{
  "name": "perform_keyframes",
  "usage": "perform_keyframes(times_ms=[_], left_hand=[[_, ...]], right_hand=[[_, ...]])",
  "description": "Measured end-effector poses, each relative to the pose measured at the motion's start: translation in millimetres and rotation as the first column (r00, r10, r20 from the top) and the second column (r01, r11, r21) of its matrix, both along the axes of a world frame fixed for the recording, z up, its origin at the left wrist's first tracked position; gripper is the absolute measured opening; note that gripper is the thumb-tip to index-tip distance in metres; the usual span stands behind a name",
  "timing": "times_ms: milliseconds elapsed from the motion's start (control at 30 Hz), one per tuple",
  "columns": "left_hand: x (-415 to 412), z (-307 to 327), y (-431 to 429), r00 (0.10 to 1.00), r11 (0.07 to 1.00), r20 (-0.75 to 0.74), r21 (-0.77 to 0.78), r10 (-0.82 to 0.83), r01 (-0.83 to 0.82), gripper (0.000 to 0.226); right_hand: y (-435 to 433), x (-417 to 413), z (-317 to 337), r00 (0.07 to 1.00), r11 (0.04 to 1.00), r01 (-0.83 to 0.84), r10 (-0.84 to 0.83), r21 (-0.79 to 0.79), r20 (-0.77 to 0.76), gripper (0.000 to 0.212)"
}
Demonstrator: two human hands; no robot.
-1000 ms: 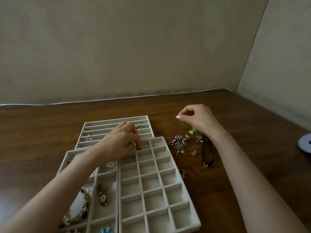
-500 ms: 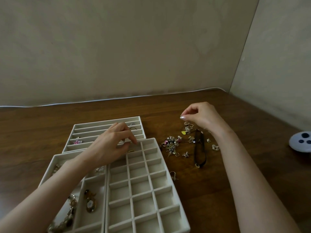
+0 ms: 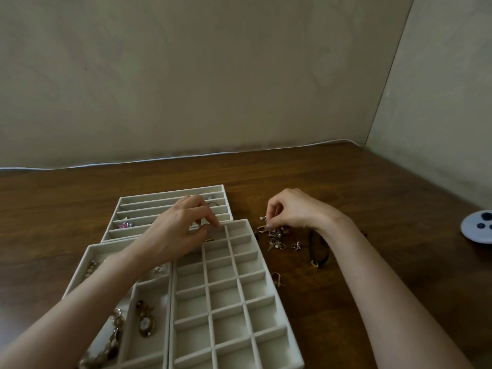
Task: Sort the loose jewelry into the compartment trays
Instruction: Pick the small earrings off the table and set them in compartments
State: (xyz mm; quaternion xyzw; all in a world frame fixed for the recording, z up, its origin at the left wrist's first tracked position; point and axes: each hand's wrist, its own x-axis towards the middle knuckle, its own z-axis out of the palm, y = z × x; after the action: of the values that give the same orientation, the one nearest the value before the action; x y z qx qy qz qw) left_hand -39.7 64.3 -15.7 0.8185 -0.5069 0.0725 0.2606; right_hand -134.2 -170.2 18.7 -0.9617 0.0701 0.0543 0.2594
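Three cream trays lie on the wooden table: a grid tray [image 3: 234,302] of small square cells, a tray of larger cells [image 3: 138,310] to its left, and a slotted tray [image 3: 170,206] behind. My left hand [image 3: 181,230] hovers over the grid tray's far-left cells with curled fingers, thumb near forefinger; a small gold piece [image 3: 209,239] lies in a cell just below it. To the right, my right hand [image 3: 292,214] reaches down into the pile of loose earrings [image 3: 277,238] and pinches a small piece at its fingertips. A black cord [image 3: 319,251] lies beside the pile.
The left tray holds a brown pendant [image 3: 146,320] and a beaded bracelet [image 3: 111,339]. A pink charm [image 3: 125,225] sits in the slotted tray. One loose earring hook [image 3: 277,278] lies by the grid tray's right edge. A white round object [image 3: 478,226] sits far right. Walls close the back and right.
My right hand came down from above the table onto the earring pile and pinched a piece. My left hand lifted slightly off the grid tray's far cells, leaving a gold piece there.
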Motion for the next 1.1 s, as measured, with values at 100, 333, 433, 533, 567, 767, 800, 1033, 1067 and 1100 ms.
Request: perform_keyframes(times_ms=[100, 333, 433, 533, 567, 767, 800, 1033, 1067, 1100], left_hand=[[0, 0, -1, 1.0, 1.0, 0.002, 0.004, -0.002, 0.002, 0.031], [-1, -1, -1, 1.0, 1.0, 0.006, -0.005, -0.015, 0.015, 0.032], [-1, -1, -1, 1.0, 1.0, 0.015, -0.007, -0.011, 0.011, 0.033], [-3, 1, -2, 1.0, 1.0, 0.021, -0.025, 0.006, -0.005, 0.028], [-4, 1, -2, 1.0, 0.999, 0.024, -0.045, 0.014, -0.013, 0.024], [-4, 4, 0, 0.996, 0.987, 0.023, -0.139, 0.089, -0.085, 0.03], [-4, 4, 0, 0.995, 0.985, 0.017, -0.142, 0.1, -0.096, 0.031], [-3, 9, 0, 0.992, 0.979, -0.005, -0.161, 0.128, -0.127, 0.028], [-3, 9, 0, 0.991, 0.979, -0.006, -0.156, 0.13, -0.129, 0.028], [-3, 9, 1, 0.991, 0.979, -0.006, -0.154, 0.132, -0.131, 0.028]], right_hand=[[-6, -2, 3, 0.999, 1.0, 0.02, -0.02, 0.004, -0.044, 0.01], [-11, -3, 4, 0.993, 0.996, 0.093, -0.092, -0.013, 0.075, 0.01], [-5, -1, 2, 0.997, 0.999, 0.036, -0.035, -0.016, 0.073, 0.015], [7, 5, -6, 0.999, 0.994, -0.017, 0.021, -0.11, 0.036, 0.02], [9, 6, -8, 0.999, 0.991, -0.02, 0.025, -0.133, 0.038, 0.019], [11, 9, -10, 0.984, 0.997, 0.035, -0.022, -0.074, 0.175, 0.01], [13, 9, -10, 0.97, 0.998, 0.052, -0.043, -0.031, 0.24, 0.008], [52, 16, -17, 0.948, 0.98, -0.086, 0.026, 0.179, 0.316, 0.008], [54, 17, -20, 0.944, 0.984, -0.086, 0.031, 0.155, 0.328, 0.009], [53, 18, -20, 0.937, 0.987, -0.075, 0.021, 0.144, 0.349, 0.009]])
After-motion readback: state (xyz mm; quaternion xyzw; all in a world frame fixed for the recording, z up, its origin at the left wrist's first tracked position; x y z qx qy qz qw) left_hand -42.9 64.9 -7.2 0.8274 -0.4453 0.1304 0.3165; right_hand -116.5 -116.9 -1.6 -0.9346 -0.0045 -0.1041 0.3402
